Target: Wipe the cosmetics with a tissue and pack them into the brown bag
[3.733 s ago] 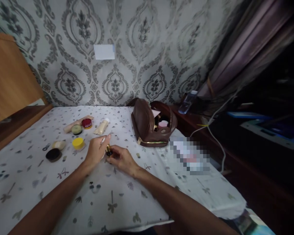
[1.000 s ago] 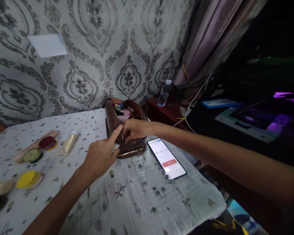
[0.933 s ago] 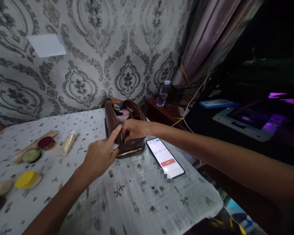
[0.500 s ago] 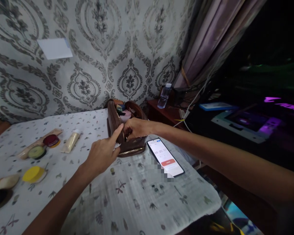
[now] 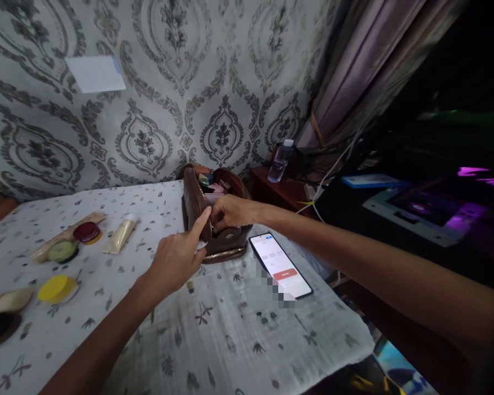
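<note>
A brown zippered bag (image 5: 194, 198) stands open near the wall on the cloth-covered surface, with several small items, one of them pink, showing inside. My left hand (image 5: 175, 258) grips its near left edge, the index finger stretched along the side and the thumb lower down. Something small and white shows by that thumb. Into the opening reaches my right hand (image 5: 231, 212), its fingers bent and pressed together. What they hold, if anything, is hidden. Just right of the bag lies a phone (image 5: 284, 263) with a lit timer screen.
At left lie a cream tube (image 5: 121, 235), a dark red jar (image 5: 88, 232), a green-lidded jar (image 5: 62, 251), a yellow-lidded jar (image 5: 56, 289) and a black round item (image 5: 0, 328). A water bottle (image 5: 280, 161) stands on a reddish side table (image 5: 267, 184); white cables (image 5: 331, 170) hang beyond.
My right hand has lifted slightly within the bag's opening, baring more of the interior beneath it. My left hand keeps its place on the bag. The whole view has shifted a little.
</note>
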Available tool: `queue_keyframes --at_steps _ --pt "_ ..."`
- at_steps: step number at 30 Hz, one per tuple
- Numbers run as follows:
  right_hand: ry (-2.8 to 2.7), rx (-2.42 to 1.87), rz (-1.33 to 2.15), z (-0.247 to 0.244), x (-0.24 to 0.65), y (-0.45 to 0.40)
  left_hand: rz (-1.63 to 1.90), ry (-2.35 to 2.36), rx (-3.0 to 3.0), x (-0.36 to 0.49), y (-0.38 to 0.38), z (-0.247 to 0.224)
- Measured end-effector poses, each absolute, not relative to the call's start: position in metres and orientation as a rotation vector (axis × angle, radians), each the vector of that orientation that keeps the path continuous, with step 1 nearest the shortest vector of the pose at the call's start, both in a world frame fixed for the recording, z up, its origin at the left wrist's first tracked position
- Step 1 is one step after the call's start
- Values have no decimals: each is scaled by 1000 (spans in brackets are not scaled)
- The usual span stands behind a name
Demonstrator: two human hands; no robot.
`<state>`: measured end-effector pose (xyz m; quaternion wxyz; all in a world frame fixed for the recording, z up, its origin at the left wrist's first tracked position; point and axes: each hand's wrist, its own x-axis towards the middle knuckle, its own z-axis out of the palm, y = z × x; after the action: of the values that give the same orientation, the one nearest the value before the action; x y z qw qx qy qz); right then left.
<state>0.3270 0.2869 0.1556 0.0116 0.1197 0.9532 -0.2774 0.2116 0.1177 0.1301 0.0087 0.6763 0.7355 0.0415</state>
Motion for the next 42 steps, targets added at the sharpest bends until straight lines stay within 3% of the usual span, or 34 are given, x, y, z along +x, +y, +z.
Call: queue_keyframes --at_steps 15,26,42 --pt "2850 172 -977 178 347 291 396 2006 2212 219 105 114" --pt "2887 447 -607 165 319 280 548 1885 2195 221 100 99" --pt "2946 755 -456 152 316 273 610 1834 2136 223 99 86"
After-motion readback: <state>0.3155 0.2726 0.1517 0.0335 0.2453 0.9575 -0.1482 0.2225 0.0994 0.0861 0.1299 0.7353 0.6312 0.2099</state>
